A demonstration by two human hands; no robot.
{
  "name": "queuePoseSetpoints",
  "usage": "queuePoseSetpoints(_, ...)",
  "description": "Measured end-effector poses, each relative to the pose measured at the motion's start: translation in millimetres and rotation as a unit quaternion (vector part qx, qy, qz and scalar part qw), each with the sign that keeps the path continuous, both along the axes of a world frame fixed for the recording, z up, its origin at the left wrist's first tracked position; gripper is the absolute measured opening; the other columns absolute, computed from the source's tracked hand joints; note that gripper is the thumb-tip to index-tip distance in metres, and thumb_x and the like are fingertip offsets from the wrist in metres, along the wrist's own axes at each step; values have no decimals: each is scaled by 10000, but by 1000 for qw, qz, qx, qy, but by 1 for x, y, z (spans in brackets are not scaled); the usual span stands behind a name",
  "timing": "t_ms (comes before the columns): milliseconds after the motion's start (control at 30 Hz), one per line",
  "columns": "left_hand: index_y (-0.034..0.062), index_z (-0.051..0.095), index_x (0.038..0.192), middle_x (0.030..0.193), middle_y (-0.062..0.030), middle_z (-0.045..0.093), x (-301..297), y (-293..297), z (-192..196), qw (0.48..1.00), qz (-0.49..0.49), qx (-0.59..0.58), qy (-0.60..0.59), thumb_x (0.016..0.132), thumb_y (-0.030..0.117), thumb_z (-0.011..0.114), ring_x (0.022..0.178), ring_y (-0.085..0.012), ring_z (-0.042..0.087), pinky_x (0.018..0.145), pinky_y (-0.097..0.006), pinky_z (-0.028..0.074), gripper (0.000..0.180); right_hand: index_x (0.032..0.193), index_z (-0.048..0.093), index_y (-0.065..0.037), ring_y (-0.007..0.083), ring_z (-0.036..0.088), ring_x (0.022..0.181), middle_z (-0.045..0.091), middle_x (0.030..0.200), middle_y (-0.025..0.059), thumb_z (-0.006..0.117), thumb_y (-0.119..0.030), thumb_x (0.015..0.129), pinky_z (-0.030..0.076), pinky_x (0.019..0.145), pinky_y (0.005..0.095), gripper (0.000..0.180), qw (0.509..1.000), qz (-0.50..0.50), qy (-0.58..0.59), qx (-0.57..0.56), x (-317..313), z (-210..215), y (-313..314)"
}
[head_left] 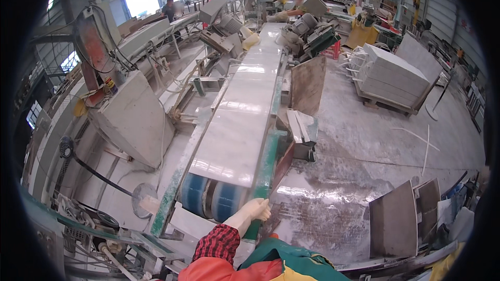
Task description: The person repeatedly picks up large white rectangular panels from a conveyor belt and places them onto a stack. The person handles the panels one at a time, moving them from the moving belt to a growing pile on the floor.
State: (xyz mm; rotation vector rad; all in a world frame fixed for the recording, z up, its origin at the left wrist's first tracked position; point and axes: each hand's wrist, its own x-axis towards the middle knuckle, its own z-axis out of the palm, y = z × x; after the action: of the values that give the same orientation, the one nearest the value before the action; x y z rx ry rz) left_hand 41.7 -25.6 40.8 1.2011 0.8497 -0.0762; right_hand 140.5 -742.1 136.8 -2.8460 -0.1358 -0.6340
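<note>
My left hand (254, 213) at the green rail (268, 164), right side of the conveyor's (239, 125) near end.
Fingers bent together over it; can't tell if gripping. Rail likely stiff, fixed, slick if wet; best held at its outer edge, clear of the blue-banded roller (226, 200).

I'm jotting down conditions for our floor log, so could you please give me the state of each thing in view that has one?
Left hand: at the green rail, fingers curled.
White conveyor surface: flat, glossy.
Blue bands: at its near end; turning or still, cannot tell.
Floor: shiny and wet-looking in places.
White slabs: stacked.
Brown board: standing on edge.
</note>
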Motion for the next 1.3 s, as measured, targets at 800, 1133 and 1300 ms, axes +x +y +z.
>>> queuePoseSetpoints(800, 21, 483, 1231, 1212, -114, 581, 23, -69, 127, 917, 218, -162, -293, 962, 110, 497, 1095, -265, 597, 903, -395, 523, 283, 1313, 515, -96, 447, 516, 1170, 455, 1363, 272, 872, -276, 571, 450, 990, 446, 842, 773, 605, 189, 21, 51, 103, 495)
queuePoseSetpoints(1133, 4, 440, 1195, 1102, -157, 573, -114, 23, 70, 861, 452, -8, -235, 960, 86, 495, 947, -271, 625, 830, -482, 558, 255, 1291, 558, -50, 392, 471, 1280, 482, 1376, 266, 748, -225, 760, 367, 1086, 429, 590, 801, 524, 240, 161, 73, 29, 454)
queuePoseSetpoints(1300, 6, 429, 1213, 1113, -172, 562, -136, 51, 30, 808, 532, -60, -246, 965, 43, 454, 955, -283, 617, 860, -513, 544, 253, 1296, 562, -56, 322, 473, 1295, 515, 1372, 200, 738, -150, 782, 367, 1088, 390, 551, 834, 402, 327, 189, 86, -7, 409)
